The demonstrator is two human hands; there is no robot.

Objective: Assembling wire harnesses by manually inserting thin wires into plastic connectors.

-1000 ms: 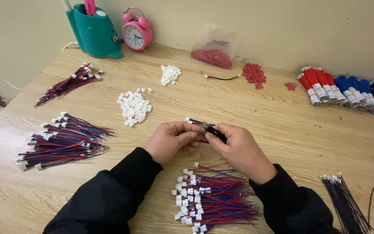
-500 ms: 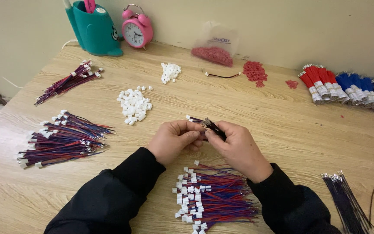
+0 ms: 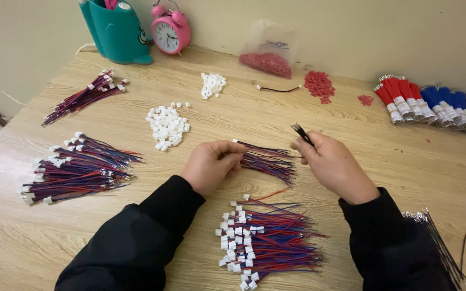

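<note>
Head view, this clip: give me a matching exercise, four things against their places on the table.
Things:
1. alarm clock
2. loose white connectors
3. small wire bundle
4. red, blue and black bundles

Places:
A. far right edge
B. held in the left hand
C. back, against the wall
D. middle of the table, left of the hands

Pairs: 1-C, 2-D, 3-B, 4-A

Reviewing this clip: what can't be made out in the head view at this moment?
- Left hand: fingers curl over the wire bundle, hiding its near end and the grip.
- Right hand: the small black piece it pinches is too small to identify.
- Black wires: cut off by the right sleeve and bottom edge.
- Teal holder: top cropped by the upper edge.
</note>
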